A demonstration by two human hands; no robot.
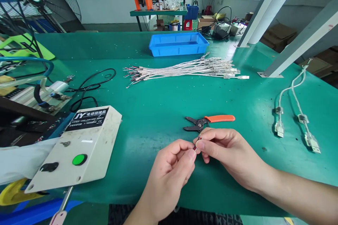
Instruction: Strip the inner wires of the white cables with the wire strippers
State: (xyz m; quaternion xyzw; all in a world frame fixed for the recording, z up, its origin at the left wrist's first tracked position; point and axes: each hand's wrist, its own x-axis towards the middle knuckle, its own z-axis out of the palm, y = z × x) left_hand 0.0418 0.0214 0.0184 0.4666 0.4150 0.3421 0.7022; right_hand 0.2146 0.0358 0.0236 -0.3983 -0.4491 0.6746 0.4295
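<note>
Close to the table's front edge, my left hand (174,175) and my right hand (229,153) meet, thumbs and forefingers pinched. Between them runs a short length of thin wire (195,146), dark with a reddish tint; its ends are hidden by my fingers. Just beyond my right hand lies a wire stripper (200,123) with dark jaws and orange handles, one handle partly covered by the hand. Farther back, a bundle of white USB cables (185,68) lies crosswise, stripped red and dark wire ends at left and USB plugs mostly at right.
A white wire-twisting machine (92,147) with a green button stands at left, a black cord (87,89) behind it. A blue tray (179,45) sits behind the bundle. At right, two USB cables (293,88) lie near grey metal posts (274,65).
</note>
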